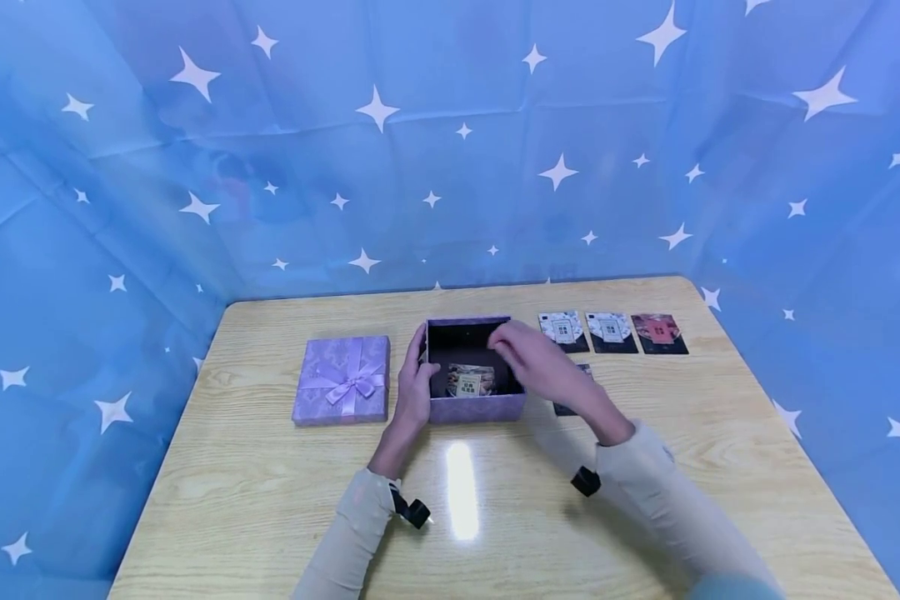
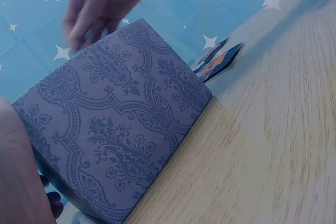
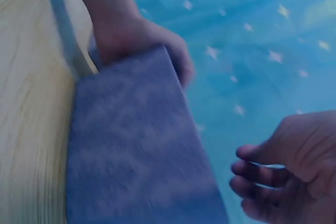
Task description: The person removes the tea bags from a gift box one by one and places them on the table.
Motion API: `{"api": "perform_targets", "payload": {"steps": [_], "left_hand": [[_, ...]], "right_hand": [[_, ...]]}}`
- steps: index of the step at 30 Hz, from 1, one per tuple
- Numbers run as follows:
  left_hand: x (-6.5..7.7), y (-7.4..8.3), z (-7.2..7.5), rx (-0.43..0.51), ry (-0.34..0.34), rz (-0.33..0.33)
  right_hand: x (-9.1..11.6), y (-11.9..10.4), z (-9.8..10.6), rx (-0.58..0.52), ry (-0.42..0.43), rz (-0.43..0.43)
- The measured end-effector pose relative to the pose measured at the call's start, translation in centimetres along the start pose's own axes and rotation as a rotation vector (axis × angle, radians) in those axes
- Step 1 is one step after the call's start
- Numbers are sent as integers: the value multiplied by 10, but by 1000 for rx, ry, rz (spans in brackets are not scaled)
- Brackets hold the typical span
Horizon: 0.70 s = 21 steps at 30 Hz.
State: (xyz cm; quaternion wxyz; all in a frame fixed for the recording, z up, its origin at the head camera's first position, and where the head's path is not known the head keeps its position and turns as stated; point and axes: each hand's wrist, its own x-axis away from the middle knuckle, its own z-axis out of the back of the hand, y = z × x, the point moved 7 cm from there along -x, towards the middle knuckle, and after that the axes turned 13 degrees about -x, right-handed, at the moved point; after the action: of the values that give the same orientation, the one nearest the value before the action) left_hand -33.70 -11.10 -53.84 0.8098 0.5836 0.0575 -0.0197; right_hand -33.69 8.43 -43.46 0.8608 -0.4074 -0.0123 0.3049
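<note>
An open purple patterned gift box [image 1: 477,409] stands on the table, its dark inside showing. In it, a flat printed packet [image 1: 471,382] lies near the front wall. My left hand [image 1: 415,379] grips the box's left side, thumb over the rim and fingers along the outer wall. Over the box's right part is my right hand [image 1: 528,354], apart from the rim in the right wrist view, its fingers loosely curled with nothing visible between them. Another packet [image 1: 562,409] lies right of the box, partly hidden by my right forearm.
The purple lid [image 1: 309,400] with its ribbon bow [image 1: 352,383] lies left of the box. At the back right, two pale printed packets [image 1: 563,329] and a red one [image 1: 659,332] lie in a row. A blue star-patterned curtain [image 1: 450,150] hangs behind the table [image 1: 255,483].
</note>
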Motion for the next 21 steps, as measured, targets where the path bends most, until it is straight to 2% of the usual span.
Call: {"api": "perform_targets", "payload": {"steps": [3,9,15,18,21], "left_hand": [[-1,0,1,9,7,-1],[0,-1,1,24,-13,-4],[2,-2,-2,37,-37,-10],[3,-2,-1,37,-27,-3],[2,0,2,29,-3,-1]], "right_hand": [[-17,-8,-25,27,-130,16],[-32,-1,-59,152,-304,-50],[-33,15,-79,318,-455,-178],[-35,22,-83,384,-498,-243],[-38,25,-85,450,-514,-267]]}}
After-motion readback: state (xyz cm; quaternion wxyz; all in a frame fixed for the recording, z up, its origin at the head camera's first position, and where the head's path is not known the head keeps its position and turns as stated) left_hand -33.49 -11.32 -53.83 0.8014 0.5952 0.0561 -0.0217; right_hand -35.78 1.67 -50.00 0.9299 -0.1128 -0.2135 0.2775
